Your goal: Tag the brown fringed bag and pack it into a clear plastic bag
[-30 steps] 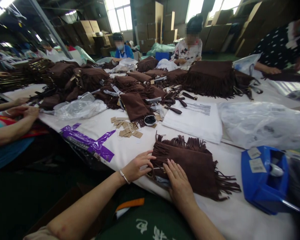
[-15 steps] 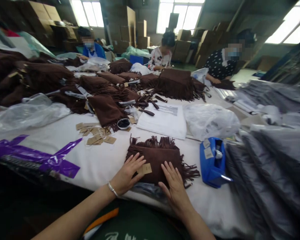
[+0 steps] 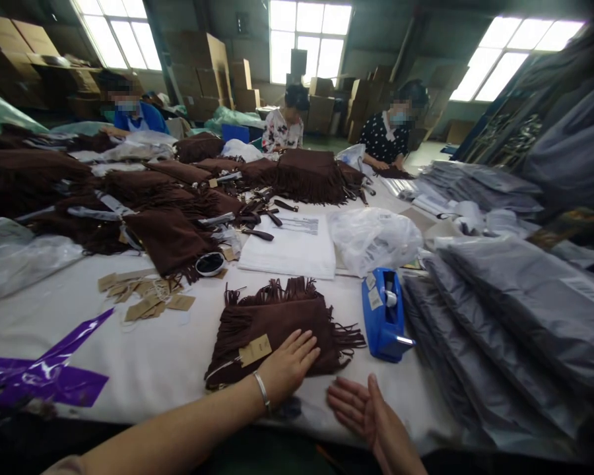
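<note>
A dark brown fringed bag [image 3: 282,315] lies flat on the white table covering, close to me. On its front rests a tan paper tag [image 3: 255,350]. My left hand [image 3: 288,369] lies on the bag's lower part, right of the tag, with its fingers stretched out. Off the bag's lower right, my right hand [image 3: 369,415] hovers near the table edge, palm turned inward, fingers extended and a little blurred, holding nothing. To the right of the bag stands a blue tape dispenser [image 3: 383,323].
Loose tan tags [image 3: 151,297] and a small round dish [image 3: 210,264] lie to the left. Brown bags are heaped behind. Grey plastic-wrapped packages [image 3: 515,316] are stacked at the right, beside a clear plastic bag [image 3: 373,239]. Several co-workers sit across the table.
My left hand has slid right across the bag, uncovering the tag. My right hand has lifted off the bag and drawn back toward me. The camera view has turned right.
</note>
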Demonstrator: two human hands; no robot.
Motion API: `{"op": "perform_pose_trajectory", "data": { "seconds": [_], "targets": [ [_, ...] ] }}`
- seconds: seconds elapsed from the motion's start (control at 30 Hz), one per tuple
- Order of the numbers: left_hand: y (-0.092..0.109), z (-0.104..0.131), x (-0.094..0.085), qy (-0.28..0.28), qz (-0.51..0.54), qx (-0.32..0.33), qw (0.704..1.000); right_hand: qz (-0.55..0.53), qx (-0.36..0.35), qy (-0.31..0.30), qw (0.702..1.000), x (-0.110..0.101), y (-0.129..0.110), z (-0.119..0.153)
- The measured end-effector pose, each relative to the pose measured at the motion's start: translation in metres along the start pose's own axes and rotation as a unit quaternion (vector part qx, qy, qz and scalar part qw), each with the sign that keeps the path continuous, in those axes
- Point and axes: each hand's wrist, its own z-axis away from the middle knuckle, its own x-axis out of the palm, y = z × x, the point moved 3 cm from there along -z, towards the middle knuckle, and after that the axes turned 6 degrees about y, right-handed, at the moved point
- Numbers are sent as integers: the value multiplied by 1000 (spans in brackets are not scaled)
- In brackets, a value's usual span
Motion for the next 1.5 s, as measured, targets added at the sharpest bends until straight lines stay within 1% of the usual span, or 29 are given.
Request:
{"op": "perform_pose_trajectory", "data": {
  "seconds": [0.07,0.1,0.13,0.17,0.27,0.4,0.47,0.63,0.7,0.77,0.8,0.83,0.87,0.9,0.97,1.0,1.03,1.07,1.1,1.13,1.17,1.2,1.23,1.27,1.3,1.33,1.37,1.43,1.5],
  "targets": [
    [-2,1,-10,20,20,5,1000,-28,12,-110,993,18,0,-6],
    [-3,3,-17,29,29,8,999,-41,-4,-157,987,28,-1,-10],
    [-2,5,-24,36,36,12,999,-54,-37,-184,981,38,-4,-16],
    [-1,7,-31,42,40,18,998,-62,-79,-189,977,48,-7,-23],
    [4,14,-46,51,43,32,997,-20,-202,-123,971,66,-23,-46],
    [9,20,-48,39,43,45,997,111,-298,-45,947,66,-48,-68],
    [10,21,-44,24,46,51,997,110,-312,-27,943,59,-58,-72],
    [12,21,-29,-25,74,50,996,17,-299,1,954,43,-75,-71],
    [16,21,-30,-23,115,52,992,71,-331,10,941,45,-79,-71],
    [20,23,-41,10,169,56,984,200,-379,15,903,53,-77,-74],
    [20,25,-49,37,192,54,979,276,-397,9,876,59,-73,-77],
    [17,27,-58,68,209,44,975,358,-411,1,838,66,-68,-80],
    [12,31,-68,105,218,23,970,442,-421,-7,792,73,-62,-83],
    [2,37,-77,146,222,-14,964,522,-428,-12,738,79,-56,-85],
    [-28,53,-92,216,227,-140,939,649,-437,-7,623,90,-46,-84],
    [-48,63,-96,238,234,-223,916,684,-441,-13,581,94,-44,-81],
    [-68,75,-98,252,245,-308,884,691,-445,-38,569,97,-42,-75],
    [-87,88,-98,255,264,-387,846,679,-449,-80,575,100,-42,-68],
    [-105,101,-96,257,296,-453,801,651,-451,-126,597,100,-43,-60],
    [-120,114,-93,259,338,-504,752,605,-455,-155,635,98,-46,-52],
    [-133,125,-90,261,389,-539,700,541,-459,-148,689,92,-52,-46],
    [-142,135,-86,255,446,-562,648,459,-458,-102,755,82,-61,-44],
    [-148,142,-82,242,500,-575,601,368,-441,-29,818,67,-71,-45],
    [-152,146,-79,222,544,-581,563,280,-403,50,870,51,-79,-50],
    [-156,148,-77,197,576,-583,539,210,-345,111,908,36,-85,-57],
    [-159,147,-76,166,599,-580,527,161,-275,145,937,24,-89,-67],
    [-163,144,-75,135,615,-575,523,137,-200,151,958,16,-93,-78],
    [-172,132,-73,64,639,-560,524,131,-71,120,982,12,-102,-97],
    [-184,117,-67,-20,668,-537,515,151,28,64,986,21,-111,-112]
  ]
}}
